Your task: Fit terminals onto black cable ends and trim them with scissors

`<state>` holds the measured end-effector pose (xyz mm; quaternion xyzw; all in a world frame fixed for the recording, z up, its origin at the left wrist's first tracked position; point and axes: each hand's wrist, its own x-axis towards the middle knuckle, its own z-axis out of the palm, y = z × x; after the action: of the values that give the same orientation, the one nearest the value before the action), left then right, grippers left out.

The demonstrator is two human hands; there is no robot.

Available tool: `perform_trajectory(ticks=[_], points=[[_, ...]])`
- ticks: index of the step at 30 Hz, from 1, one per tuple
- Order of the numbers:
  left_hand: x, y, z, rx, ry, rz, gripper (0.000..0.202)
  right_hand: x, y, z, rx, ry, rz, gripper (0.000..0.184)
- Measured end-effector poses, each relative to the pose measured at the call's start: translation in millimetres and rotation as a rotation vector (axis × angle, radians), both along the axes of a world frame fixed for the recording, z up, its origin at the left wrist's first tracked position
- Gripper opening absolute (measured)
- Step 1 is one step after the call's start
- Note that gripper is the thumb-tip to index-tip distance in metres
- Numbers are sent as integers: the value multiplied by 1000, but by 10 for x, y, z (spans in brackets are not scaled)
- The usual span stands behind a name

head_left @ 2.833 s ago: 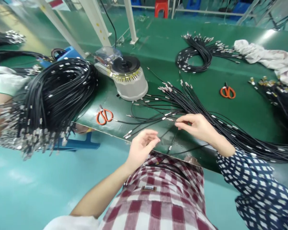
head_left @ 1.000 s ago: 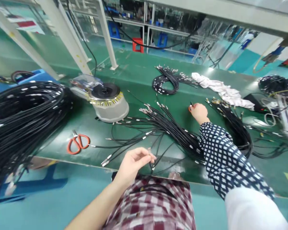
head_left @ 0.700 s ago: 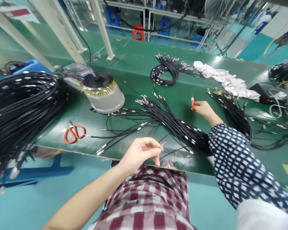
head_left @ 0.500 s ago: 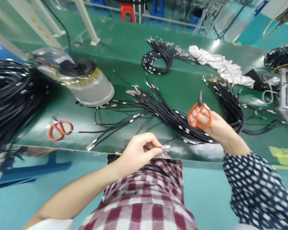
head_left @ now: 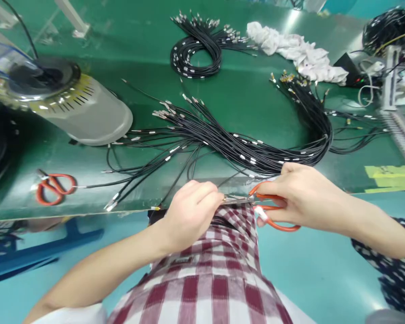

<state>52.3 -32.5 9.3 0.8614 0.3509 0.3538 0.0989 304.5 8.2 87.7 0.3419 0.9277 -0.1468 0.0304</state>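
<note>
My left hand point(head_left: 192, 216) is closed at the table's front edge. Its fingertips pinch a thin cable end, mostly hidden by the fingers. My right hand point(head_left: 307, 195) grips a pair of scissors point(head_left: 283, 227) by the orange handles, fingers through the loops. Their metal blades point left and reach the left fingertips; whether they touch the cable I cannot tell. Just beyond both hands lies a long bundle of black cables point(head_left: 219, 137) with white labels and metal ends. A second pair of orange-handled scissors point(head_left: 56, 186) rests on the table to the left.
A grey and yellow machine point(head_left: 87, 108) stands at the left. Behind the bundle are a coiled cable bunch point(head_left: 195, 67) and a crumpled white cloth point(head_left: 297, 51). A black box point(head_left: 349, 67), a metal rail point(head_left: 400, 135) and yellow tape point(head_left: 391, 177) are at the right.
My right hand has come down and left with the scissors, from above the cable bundle to beside my left hand. The view has shifted, too. My left hand stays closed near the edge.
</note>
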Motion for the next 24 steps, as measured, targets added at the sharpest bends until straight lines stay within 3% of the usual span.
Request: perform_trajectory(ticks=[14, 24], points=[[-45, -50, -47, 126, -17, -17, 10, -94, 32, -50, -70, -121, 14, 17], [-74, -102, -90, 144, -35, -41, 15, -87, -12, -160, -119, -52, 33, 25]])
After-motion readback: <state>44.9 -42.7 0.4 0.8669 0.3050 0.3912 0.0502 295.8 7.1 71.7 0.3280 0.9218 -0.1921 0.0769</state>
